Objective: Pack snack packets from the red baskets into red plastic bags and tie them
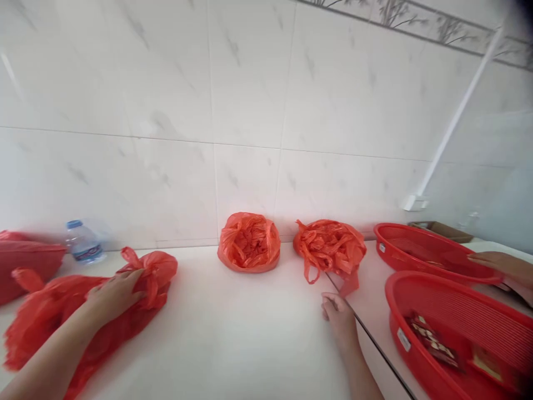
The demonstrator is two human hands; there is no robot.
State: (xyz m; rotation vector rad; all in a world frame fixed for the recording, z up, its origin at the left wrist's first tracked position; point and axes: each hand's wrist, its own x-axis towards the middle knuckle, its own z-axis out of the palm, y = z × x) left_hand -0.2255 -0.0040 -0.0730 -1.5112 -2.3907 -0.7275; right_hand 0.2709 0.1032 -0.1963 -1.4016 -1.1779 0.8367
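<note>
"Resting on the long red bag (125, 319), palm down: the left hand (119, 291), right?"

"Yes. Bag's directly under it, bunched end just past the fingertips, rest running back under the forearm."

"Grip?"

"Fingers draped over the plastic, bit blurred. Can't tell if they clench it. Right hand (338, 316): loose fist at the tabletop, near the seam (381, 345), well apart from that bag."

"Also near?"

"Front red basket (478, 303), right side, with a dark red packet (433, 340) and a yellowish packet (485, 361) inside."

"Surface?"

"White tabletop (250, 339), dark seam slanting across its right part. Farther back, two crumpled bags: the middle bag (250, 244), roundish, and the loose-handled bag (331, 250), just beyond the right fist."

"Right edge?"

"Rear red basket (400, 255), a co-worker's hand (502, 266) over its rim. Brown tray (447, 230) behind."

"Left edge?"

"Clear bottle (84, 244), blue cap, beside a pinkish-red bundle (29, 266) cut off by the frame."

"Room?"

"White tiled wall (250, 83), grey marbling. White switch plate (416, 203) low at right, conduit (460, 108) slanting up from it, patterned border strip (410, 21) up top."
</note>
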